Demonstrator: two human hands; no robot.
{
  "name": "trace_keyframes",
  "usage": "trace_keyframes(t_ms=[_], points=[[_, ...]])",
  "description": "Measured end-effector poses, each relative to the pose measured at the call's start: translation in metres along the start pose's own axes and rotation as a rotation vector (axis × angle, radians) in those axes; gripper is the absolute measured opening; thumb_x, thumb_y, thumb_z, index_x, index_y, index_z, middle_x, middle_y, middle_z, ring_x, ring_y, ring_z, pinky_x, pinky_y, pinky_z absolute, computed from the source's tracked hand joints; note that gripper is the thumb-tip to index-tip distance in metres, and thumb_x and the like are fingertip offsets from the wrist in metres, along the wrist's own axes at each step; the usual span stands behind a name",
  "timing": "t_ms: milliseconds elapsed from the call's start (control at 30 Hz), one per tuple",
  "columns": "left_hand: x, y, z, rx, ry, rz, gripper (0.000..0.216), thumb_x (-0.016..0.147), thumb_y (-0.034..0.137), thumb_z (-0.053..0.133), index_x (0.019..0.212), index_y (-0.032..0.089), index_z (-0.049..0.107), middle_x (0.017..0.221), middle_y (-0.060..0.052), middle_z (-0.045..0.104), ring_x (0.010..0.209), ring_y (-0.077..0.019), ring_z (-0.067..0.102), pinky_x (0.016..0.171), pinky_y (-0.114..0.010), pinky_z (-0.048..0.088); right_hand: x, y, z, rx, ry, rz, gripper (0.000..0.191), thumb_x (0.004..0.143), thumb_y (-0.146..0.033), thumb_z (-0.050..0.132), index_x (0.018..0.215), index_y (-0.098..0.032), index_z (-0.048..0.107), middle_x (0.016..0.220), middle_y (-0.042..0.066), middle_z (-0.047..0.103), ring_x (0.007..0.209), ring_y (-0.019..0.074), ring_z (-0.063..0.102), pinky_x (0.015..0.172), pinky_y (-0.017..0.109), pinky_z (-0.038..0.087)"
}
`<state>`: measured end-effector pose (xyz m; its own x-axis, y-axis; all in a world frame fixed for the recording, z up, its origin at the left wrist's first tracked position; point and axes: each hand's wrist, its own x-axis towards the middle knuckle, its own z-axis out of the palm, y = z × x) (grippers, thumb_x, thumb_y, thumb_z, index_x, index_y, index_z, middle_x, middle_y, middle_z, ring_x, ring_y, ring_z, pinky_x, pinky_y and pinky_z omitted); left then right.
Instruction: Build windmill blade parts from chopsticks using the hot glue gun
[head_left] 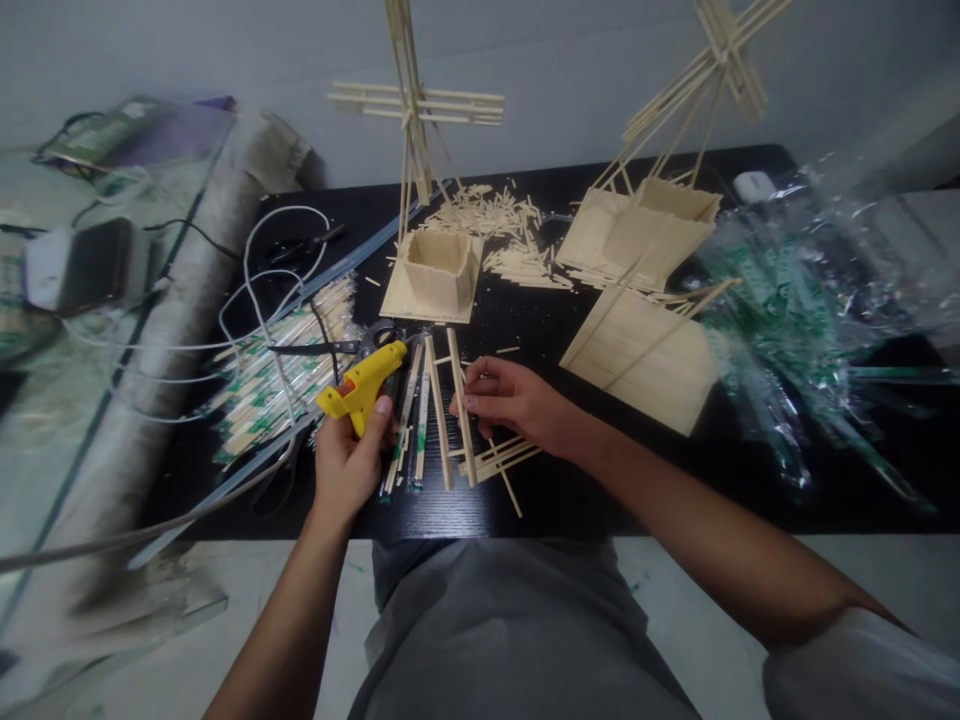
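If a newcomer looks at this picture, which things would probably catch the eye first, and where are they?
Probably the bright yellow glue gun, held in the left hand at the near side of the black table. Next, perhaps, two tall stick models with crossed tops, one at the back middle and one at the back right. Between them lies a pale heap of short stick pieces.
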<state>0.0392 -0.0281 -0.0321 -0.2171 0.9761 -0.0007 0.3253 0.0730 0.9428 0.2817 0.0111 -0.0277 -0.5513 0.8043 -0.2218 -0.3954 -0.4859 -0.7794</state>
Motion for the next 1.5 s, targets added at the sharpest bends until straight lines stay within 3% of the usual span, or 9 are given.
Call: trace_keyframes(t_ms=[267, 400, 667, 833, 1500], points=[[0.0, -0.001, 0.0, -0.005, -0.005, 0.005, 0.045, 0.09, 0.062, 0.075, 0.098, 0.019, 0.07, 0.068, 0.0, 0.066, 0.055, -0.0147, 0.06, 0.053, -0.028, 0.051, 0.001, 0.001, -0.001, -0.018, -0.04, 0.001, 0.04, 0.08, -0.029, 0.092, 0.108, -0.018, 0.067, 0.088, 0.003, 0.079, 0.079, 0.0144, 0.071, 0.058, 0.02, 0.054], [0.001, -0.001, -0.001, -0.006, -0.01, 0.02, 0.044, 0.091, 0.063, 0.074, 0.099, 0.02, 0.069, 0.069, 0.0, 0.066, 0.055, -0.0152, 0.06, 0.054, -0.029, 0.051, 0.001, 0.004, -0.002, -0.02, -0.106, 0.004, 0.029, 0.083, -0.028, 0.09, 0.104, -0.017, 0.074, 0.089, 0.003, 0.078, 0.079, 0.0135, 0.071, 0.059, 0.02, 0.054], [0.001, -0.002, -0.001, -0.012, -0.021, 0.031, 0.045, 0.093, 0.063, 0.073, 0.101, 0.019, 0.069, 0.069, 0.0, 0.066, 0.055, -0.0147, 0.059, 0.053, -0.029, 0.048, -0.003, 0.0, -0.003, 0.211, -0.177, 0.128, 0.026, 0.084, -0.028, 0.092, 0.101, -0.016, 0.078, 0.089, 0.001, 0.07, 0.081, 0.012, 0.071, 0.064, 0.019, 0.054], [0.002, -0.004, -0.002, -0.011, -0.024, 0.03, 0.044, 0.093, 0.063, 0.073, 0.102, 0.019, 0.069, 0.07, 0.0, 0.066, 0.056, -0.0151, 0.06, 0.054, -0.029, 0.049, -0.004, 0.0, -0.005, 0.267, -0.239, 0.122, 0.025, 0.09, -0.027, 0.088, 0.109, -0.016, 0.076, 0.088, 0.0, 0.066, 0.079, 0.0105, 0.067, 0.069, 0.02, 0.055], [0.0, -0.001, -0.001, 0.007, -0.007, 0.01, 0.047, 0.089, 0.064, 0.074, 0.1, 0.018, 0.073, 0.068, -0.001, 0.067, 0.055, -0.0161, 0.061, 0.055, -0.03, 0.051, -0.006, -0.009, 0.002, 0.348, -0.281, 0.176, 0.008, 0.095, -0.02, 0.072, 0.09, -0.014, 0.071, 0.074, 0.001, 0.056, 0.064, 0.0114, 0.053, 0.063, 0.022, 0.052]])
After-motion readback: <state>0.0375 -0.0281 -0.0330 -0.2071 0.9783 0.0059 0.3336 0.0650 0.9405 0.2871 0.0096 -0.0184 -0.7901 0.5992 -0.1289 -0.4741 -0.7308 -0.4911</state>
